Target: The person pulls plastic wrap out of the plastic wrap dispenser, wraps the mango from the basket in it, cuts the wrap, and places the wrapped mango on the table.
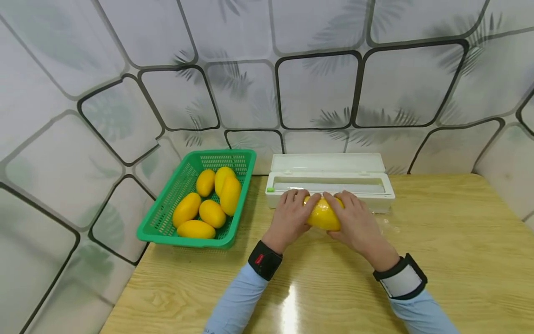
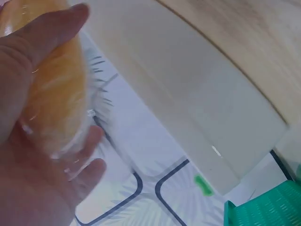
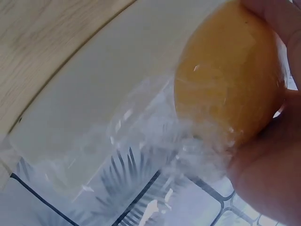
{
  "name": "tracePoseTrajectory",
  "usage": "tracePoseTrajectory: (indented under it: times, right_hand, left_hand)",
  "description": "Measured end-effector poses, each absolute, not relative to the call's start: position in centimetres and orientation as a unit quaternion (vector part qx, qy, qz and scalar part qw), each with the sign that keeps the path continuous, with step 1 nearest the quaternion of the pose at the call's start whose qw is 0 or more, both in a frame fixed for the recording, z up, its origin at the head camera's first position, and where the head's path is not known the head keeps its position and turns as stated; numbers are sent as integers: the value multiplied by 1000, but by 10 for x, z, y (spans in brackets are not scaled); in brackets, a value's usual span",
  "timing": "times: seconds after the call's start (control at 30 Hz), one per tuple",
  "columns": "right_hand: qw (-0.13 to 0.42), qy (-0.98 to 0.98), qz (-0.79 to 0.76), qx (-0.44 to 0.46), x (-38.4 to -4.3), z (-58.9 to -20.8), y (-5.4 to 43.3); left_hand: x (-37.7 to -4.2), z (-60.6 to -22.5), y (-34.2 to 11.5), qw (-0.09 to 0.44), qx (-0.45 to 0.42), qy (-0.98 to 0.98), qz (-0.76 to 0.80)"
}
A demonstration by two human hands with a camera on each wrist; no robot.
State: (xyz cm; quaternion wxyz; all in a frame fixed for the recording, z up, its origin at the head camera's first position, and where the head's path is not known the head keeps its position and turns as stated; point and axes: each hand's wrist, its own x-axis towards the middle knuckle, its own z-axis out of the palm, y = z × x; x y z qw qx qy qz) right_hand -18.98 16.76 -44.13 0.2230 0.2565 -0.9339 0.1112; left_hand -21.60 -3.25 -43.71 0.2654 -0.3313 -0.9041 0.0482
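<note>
A yellow mango point(image 1: 324, 215) with clear cling film point(image 3: 188, 150) around it is held up off the table between both hands. My left hand point(image 1: 289, 215) grips its left end, thumb across the top. The right hand point(image 1: 356, 222) holds the other end, with its thumb near the left one. Loose, crinkled film trails from the mango's right end in the right wrist view. Just behind the hands stands a white cling film dispenser point(image 1: 327, 163), its lid raised and a roll point(image 1: 363, 188) inside. The mango's underside is hidden in the head view.
To the left, a green plastic basket point(image 1: 143, 235) holds several unwrapped mangoes point(image 1: 212, 213). A small green piece point(image 1: 270, 189) sits at the dispenser's left end. The wooden table point(image 1: 450, 250) meets a patterned wall covering point(image 1: 319, 88) behind and at the left.
</note>
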Motion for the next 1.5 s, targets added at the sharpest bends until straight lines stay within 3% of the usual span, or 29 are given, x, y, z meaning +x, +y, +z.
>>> tracePoseTrajectory:
  times: [0.17, 0.4, 1.0, 1.5]
  right_hand:
    - [264, -921, 99, 267, -192, -444, 169]
    - [272, -917, 80, 279, -189, -441, 166]
    - [253, -929, 90, 256, -188, -439, 171]
    - [245, -937, 85, 232, -186, -439, 171]
  left_hand:
    - [-212, -431, -35, 244, -312, -917, 52]
    - [-211, -424, -42, 200, -311, -928, 41]
    - [-217, -434, -39, 267, -320, -908, 47]
    - [-215, -437, -36, 258, -317, -911, 53]
